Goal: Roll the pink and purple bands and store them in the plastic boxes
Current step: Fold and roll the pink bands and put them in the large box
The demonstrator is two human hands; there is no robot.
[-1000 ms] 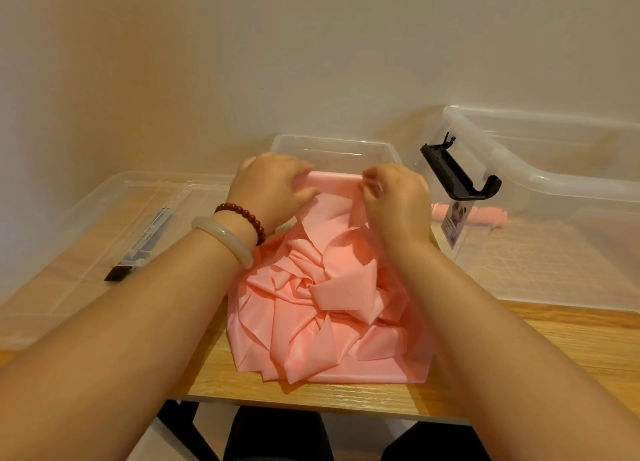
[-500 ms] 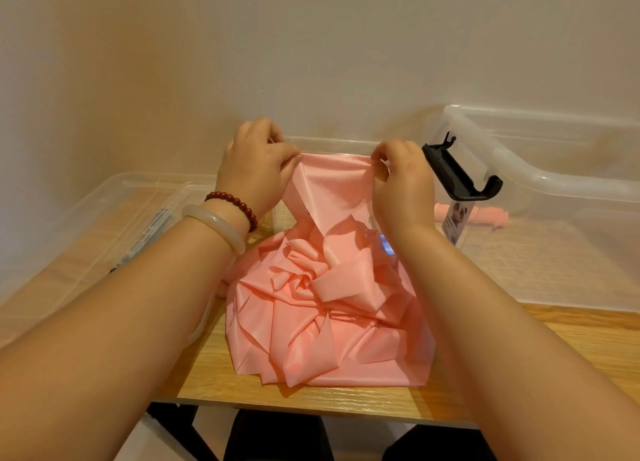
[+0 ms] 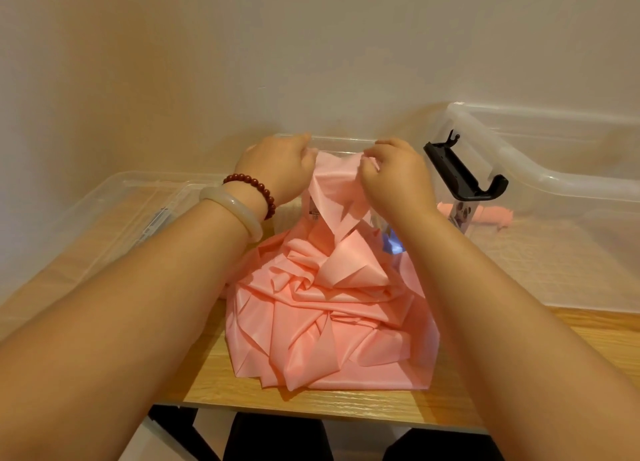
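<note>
Pink band (image 3: 325,308) end lifting above heap, left hand (image 3: 280,169) and right hand (image 3: 394,176) pinching corners; keeping edge taut, level helps rolling.

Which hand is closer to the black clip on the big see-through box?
Right. The right hand pinches the pink band just left of the black plastic clip; the left hand grips the band's other corner, farther away.

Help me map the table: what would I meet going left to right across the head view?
Clear lid → left hand → band end → right hand → black latch → rolled band.
</note>
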